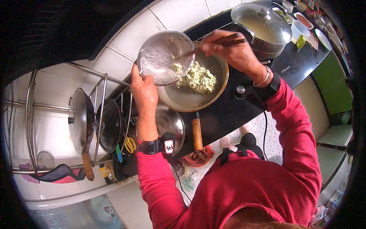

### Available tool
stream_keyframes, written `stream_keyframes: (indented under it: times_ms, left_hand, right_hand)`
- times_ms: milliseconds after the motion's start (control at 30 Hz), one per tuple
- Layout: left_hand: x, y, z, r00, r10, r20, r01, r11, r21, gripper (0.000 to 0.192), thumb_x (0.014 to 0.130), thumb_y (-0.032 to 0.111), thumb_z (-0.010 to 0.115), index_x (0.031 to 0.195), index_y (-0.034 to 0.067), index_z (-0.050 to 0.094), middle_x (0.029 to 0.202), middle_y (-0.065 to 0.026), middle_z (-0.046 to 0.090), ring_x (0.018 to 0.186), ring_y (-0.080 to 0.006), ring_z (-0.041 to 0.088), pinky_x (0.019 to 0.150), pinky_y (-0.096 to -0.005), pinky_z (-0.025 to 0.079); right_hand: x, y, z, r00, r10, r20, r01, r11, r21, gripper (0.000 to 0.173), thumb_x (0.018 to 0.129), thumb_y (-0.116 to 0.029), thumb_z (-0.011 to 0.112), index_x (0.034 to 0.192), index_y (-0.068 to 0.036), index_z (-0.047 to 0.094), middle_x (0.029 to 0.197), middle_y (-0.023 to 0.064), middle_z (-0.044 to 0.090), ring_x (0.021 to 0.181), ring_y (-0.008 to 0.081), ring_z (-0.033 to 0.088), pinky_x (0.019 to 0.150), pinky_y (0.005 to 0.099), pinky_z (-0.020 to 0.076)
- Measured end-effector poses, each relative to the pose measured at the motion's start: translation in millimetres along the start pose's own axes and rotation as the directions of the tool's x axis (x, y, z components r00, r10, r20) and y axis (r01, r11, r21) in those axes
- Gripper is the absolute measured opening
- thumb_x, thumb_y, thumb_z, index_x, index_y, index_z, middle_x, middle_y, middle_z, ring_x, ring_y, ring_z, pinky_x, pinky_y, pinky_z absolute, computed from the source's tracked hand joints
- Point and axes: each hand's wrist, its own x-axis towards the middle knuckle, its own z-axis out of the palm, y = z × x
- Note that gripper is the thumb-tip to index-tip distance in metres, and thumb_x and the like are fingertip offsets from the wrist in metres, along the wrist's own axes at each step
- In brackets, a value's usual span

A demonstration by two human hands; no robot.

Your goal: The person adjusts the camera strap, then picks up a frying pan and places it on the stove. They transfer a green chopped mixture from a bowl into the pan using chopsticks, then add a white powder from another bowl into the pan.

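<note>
My left hand [145, 88] grips the rim of a metal bowl [155, 60], tilted over the left side of a frying pan [183, 103] with a wooden handle. Batter residue coats the bowl's inside, and some clings near its lower lip. In my right hand [233, 51] are wooden chopsticks [187, 53], their tips inside the bowl. A mound of pale green, shredded batter mixture [200, 78] lies in the pan, just below and right of the bowl. The burner under the pan is hidden.
A lidded pot [264, 28] stands right of the pan on the black stove [288, 68]. Beyond it are a plastic measuring cup [300, 30] and several dishes. A metal lid [171, 126] lies beside my left forearm. At left, a metal rack [104, 114] holds pans and lids.
</note>
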Motion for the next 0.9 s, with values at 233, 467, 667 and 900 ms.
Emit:
stream_keyframes:
  times_ms: [233, 467, 667, 900]
  left_hand:
    - [-16.9, 0.7, 11.3, 0.936, 0.351, -0.033, -0.307, 0.856, 0.416, 0.052, 0.089, 0.005, 0.049, 0.14, 0.009, 0.047, 0.089, -0.0296, 0.066, 0.084, -0.0449, 0.066, 0.074, -0.0495, 0.05]
    - [-13.9, -16.2, 5.9, 0.941, 0.302, -0.149, -0.198, 0.854, 0.482, 0.055, 0.087, 0.007, 0.049, 0.141, 0.016, 0.047, 0.089, -0.0273, 0.068, 0.083, -0.0446, 0.067, 0.071, -0.0522, 0.051]
    - [-16.0, -36.9, -9.0, 0.948, 0.238, -0.214, -0.164, 0.936, 0.312, 0.052, 0.087, 0.007, 0.049, 0.139, 0.008, 0.048, 0.11, -0.0287, 0.065, 0.101, -0.0425, 0.065, 0.085, -0.0461, 0.051]
    - [-17.7, -43.4, -19.3, 0.969, 0.083, -0.234, -0.039, 0.982, 0.187, 0.05, 0.088, 0.008, 0.049, 0.137, -0.001, 0.047, 0.117, -0.0281, 0.064, 0.109, -0.04, 0.063, 0.094, -0.0435, 0.048]
  right_hand:
    - [-19.4, 3.9, -1.8, 0.997, 0.076, 0.015, -0.074, 0.992, -0.105, 0.016, 0.092, -0.016, 0.069, 0.099, -0.002, 0.071, 0.084, 0.0027, 0.07, 0.079, 0.0124, 0.065, 0.074, 0.0271, 0.0526]
    - [-48.5, 6.3, -19.9, 0.974, 0.204, -0.099, -0.214, 0.972, -0.102, 0.015, 0.092, -0.013, 0.068, 0.1, 0.0, 0.07, 0.087, 0.0046, 0.07, 0.074, 0.0133, 0.065, 0.068, 0.0275, 0.0536]
    - [-51.4, 37.9, 27.6, 0.96, 0.269, -0.076, -0.267, 0.963, 0.037, 0.01, 0.09, -0.002, 0.065, 0.098, 0.002, 0.067, 0.093, 0.0074, 0.07, 0.083, 0.0158, 0.068, 0.074, 0.0276, 0.0556]
    - [-41.6, 33.8, 39.3, 0.979, 0.203, 0.029, -0.205, 0.969, 0.137, 0.014, 0.093, -0.008, 0.066, 0.099, 0.005, 0.069, 0.096, 0.0104, 0.071, 0.085, 0.0169, 0.069, 0.078, 0.0283, 0.0568]
